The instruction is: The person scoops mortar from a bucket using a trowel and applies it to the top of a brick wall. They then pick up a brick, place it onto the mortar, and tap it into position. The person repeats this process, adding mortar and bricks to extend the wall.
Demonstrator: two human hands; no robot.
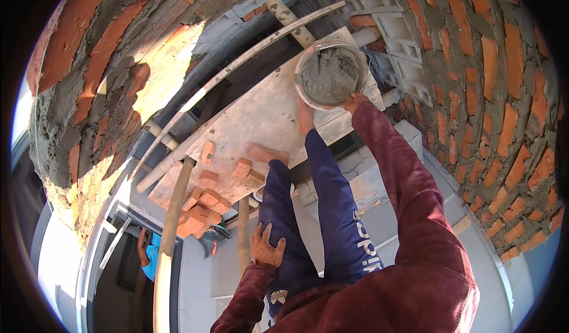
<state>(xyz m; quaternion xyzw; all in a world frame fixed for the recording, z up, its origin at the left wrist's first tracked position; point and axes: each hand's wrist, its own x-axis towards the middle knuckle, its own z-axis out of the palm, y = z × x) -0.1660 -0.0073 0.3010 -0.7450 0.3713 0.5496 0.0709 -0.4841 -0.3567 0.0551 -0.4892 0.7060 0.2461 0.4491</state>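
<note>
A round bucket stands on the scaffold board, filled nearly to its rim with wet grey mortar. My right hand is closed on the near right edge of this bucket, with the arm in a dark red sleeve stretched forward. My left hand lies on my left thigh, on the dark blue trousers, holding nothing and with its fingers apart. One of my bare feet is right beside the bucket, and the other foot is planted farther left on the board.
Several loose bricks lie at the board's left end. Bamboo poles and a long wooden strip frame the scaffold. Brick walls rise on both sides. Below left, a person in a blue top is partly visible. Open gaps border the board.
</note>
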